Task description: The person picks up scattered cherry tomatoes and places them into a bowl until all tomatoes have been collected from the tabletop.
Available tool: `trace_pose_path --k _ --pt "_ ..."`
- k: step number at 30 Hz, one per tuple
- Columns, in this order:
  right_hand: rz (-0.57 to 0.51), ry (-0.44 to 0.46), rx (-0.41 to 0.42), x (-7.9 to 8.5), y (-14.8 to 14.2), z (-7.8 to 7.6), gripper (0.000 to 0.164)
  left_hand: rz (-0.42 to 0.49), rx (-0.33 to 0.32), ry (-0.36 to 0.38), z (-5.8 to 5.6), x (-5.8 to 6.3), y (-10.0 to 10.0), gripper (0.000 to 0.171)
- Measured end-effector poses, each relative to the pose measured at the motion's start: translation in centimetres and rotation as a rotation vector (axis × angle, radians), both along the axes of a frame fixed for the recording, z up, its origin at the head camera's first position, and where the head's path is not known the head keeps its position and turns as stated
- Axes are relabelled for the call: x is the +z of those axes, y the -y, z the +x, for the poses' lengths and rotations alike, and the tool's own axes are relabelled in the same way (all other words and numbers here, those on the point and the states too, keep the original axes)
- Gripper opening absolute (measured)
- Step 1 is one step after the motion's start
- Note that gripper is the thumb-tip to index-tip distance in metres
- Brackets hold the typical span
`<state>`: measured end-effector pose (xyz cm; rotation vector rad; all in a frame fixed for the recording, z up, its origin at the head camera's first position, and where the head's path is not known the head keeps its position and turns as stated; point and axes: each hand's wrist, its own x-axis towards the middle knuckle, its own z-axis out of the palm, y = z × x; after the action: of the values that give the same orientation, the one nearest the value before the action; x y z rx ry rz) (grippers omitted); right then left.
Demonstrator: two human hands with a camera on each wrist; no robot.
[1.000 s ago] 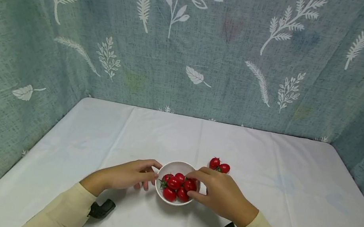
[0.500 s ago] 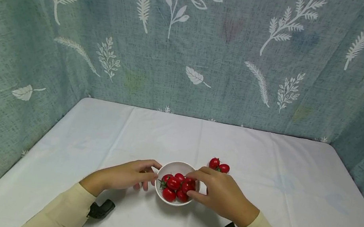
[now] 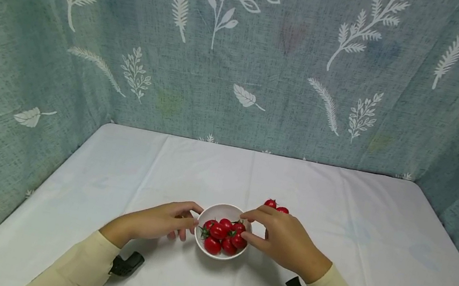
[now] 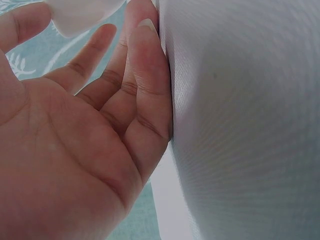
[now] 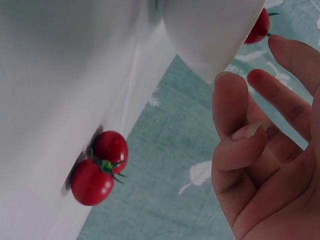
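A white bowl (image 3: 220,211) holding several small red cherry tomatoes (image 3: 218,231) stands on the table in the head view. My left hand (image 3: 159,221) is at the bowl's left side, its thumb and forefinger at the rim; the left wrist view shows its lower fingers loosely bent against the tablecloth. Over the bowl's right rim, my right hand (image 3: 288,241) has thumb and forefinger spread apart, with nothing pinched between them. Two cherry tomatoes (image 5: 102,170) lie side by side on the cloth, partly covered by the right hand in the head view.
A white cloth covers the table (image 3: 202,169). Behind it and along both sides hangs a blue-green curtain (image 3: 223,71) with white leaf prints. Each wrist carries a small black camera.
My right hand has let go of a cherry tomato in the bowl and drawn back slightly to the right. It hides more of the loose tomatoes. My left hand stays in place.
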<state>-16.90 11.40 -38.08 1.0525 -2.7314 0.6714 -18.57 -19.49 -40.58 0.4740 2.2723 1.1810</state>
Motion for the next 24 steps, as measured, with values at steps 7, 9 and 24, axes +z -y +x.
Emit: trace_pose_path --k 7,9,24 --pt "-0.001 -0.069 -0.038 -0.2 -0.9 -0.8 0.030 -0.002 0.003 0.002 0.0 0.0 -0.1 0.038" --pt "0.003 -0.084 -0.053 -0.4 -1.2 -1.1 0.030 -0.001 0.003 0.003 0.0 0.0 -0.1 0.038" --pt "0.013 -0.070 -0.151 -1.6 -2.8 -2.8 0.032 0.000 0.010 0.007 0.1 0.1 -0.1 0.038"
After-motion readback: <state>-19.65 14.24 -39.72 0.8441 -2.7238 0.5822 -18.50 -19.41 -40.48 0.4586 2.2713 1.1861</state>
